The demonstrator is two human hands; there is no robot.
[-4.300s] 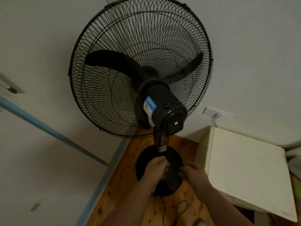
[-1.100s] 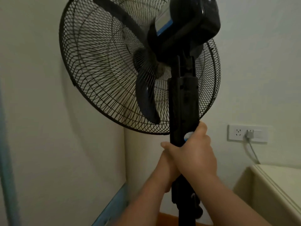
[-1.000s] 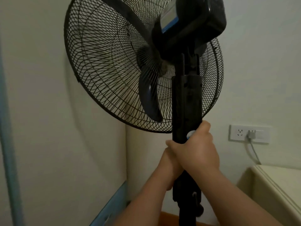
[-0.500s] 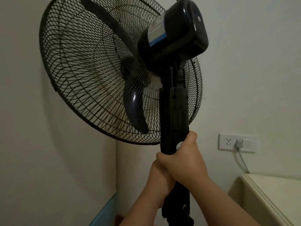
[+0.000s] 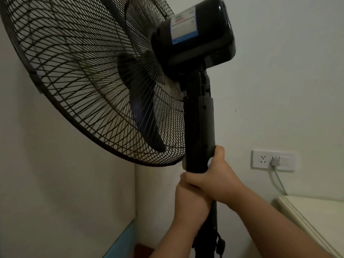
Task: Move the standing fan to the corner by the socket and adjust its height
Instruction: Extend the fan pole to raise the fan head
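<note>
So the standing fan is already parked in the corner, with the wall socket just off to its right, a plug and cord hanging from it, and a cream cabinet top below that. What's left looks like the height part. Both hands are stacked on the black pole, which runs straight up and down right in front of the person: the right hand is on top, wrapped around the bottom of the wider control column with the thumb lying up along its side next to a small white knob, and the left hand is clamped on the thinner pole just under it, touching the right. The cage and motor housing sit above and lean off to the left toward the wall. Since the pole's long axis is vertical, any height change should be a straight slide along it, with the right hand being the one on the moving upper section and the left probably bracing below. The base and any locking collar are out of view, so no idea if it's loose.
</note>
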